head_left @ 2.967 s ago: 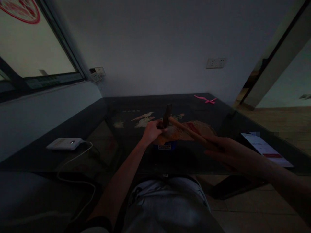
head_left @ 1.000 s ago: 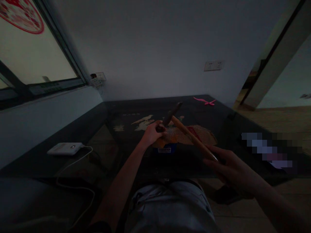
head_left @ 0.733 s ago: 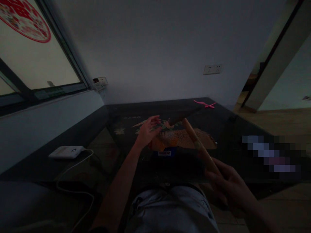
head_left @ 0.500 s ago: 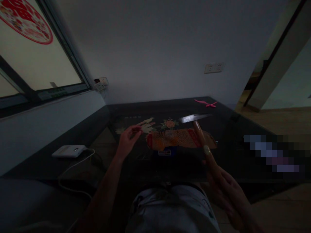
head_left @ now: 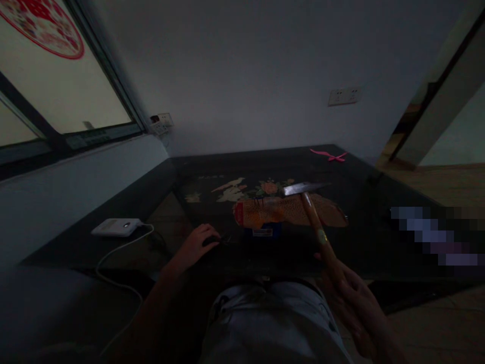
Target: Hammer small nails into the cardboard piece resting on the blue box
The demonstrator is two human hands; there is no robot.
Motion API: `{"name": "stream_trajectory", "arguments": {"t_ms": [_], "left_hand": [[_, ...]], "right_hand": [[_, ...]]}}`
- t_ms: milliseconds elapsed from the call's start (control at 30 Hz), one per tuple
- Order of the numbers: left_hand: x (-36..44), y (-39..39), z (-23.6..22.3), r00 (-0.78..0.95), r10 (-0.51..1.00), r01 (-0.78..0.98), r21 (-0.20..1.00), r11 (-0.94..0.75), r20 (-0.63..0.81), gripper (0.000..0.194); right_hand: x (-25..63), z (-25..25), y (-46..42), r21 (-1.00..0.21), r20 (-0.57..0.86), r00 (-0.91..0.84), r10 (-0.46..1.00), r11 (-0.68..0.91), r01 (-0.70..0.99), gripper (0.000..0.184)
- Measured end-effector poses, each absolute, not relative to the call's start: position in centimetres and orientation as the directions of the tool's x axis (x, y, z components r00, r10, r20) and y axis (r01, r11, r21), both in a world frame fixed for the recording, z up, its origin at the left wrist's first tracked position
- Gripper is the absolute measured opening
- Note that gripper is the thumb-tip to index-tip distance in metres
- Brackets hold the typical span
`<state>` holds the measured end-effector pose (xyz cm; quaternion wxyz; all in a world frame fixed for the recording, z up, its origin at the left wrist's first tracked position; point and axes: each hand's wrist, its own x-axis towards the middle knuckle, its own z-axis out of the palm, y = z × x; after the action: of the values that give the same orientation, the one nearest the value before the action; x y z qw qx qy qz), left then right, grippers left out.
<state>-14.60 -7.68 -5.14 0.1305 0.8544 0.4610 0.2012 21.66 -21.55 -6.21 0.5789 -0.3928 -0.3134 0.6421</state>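
My right hand (head_left: 354, 296) is closed round the wooden handle of a hammer (head_left: 316, 225). Its metal head is raised in front of a long brown piece (head_left: 291, 211) with a dotted pattern and a red left end; what that piece is made of I cannot tell. Several thin dark nails (head_left: 259, 201) stick up from its left part. Under it sits a blue box (head_left: 265, 231) with a white label. On the dark tabletop, my left hand (head_left: 197, 243) rests with thumb and fingers apart, beside a few small thin pieces (head_left: 226, 239) that look like loose nails.
A white power bank (head_left: 115, 227) with a white cable lies on the left of the dark table (head_left: 212, 164). Pink ribbon (head_left: 331, 155) lies near the far right corner. A blurred-out object (head_left: 434, 235) is at the right edge. Wall and window border the table.
My left hand has come down from beside the brown piece to the tabletop, towards me. The hammer stays raised in my right hand, nearly in place. The view has shifted slightly.
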Motion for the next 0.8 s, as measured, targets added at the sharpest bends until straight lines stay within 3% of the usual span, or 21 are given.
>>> {"name": "stream_trajectory", "arguments": {"t_ms": [233,500,800], "left_hand": [[-14.9,-7.6,-5.5,0.538,0.824,0.748,0.350,-0.564,0.177,0.019],[-15.0,-8.7,-4.5,0.339,0.916,0.710,0.580,-0.398,0.213,0.016],[-12.6,-7.8,-3.1,0.263,0.910,0.645,0.642,-0.414,0.321,0.017]], "right_hand": [[22.0,-6.3,-21.6,-0.873,-0.128,-0.012,0.992,-0.119,-0.473,0.051],[22.5,-6.4,-21.6,-0.892,-0.118,0.014,0.993,-0.100,-0.440,0.044],[22.4,-6.5,-21.7,-0.870,-0.158,0.014,0.987,-0.133,-0.475,0.047]]}}
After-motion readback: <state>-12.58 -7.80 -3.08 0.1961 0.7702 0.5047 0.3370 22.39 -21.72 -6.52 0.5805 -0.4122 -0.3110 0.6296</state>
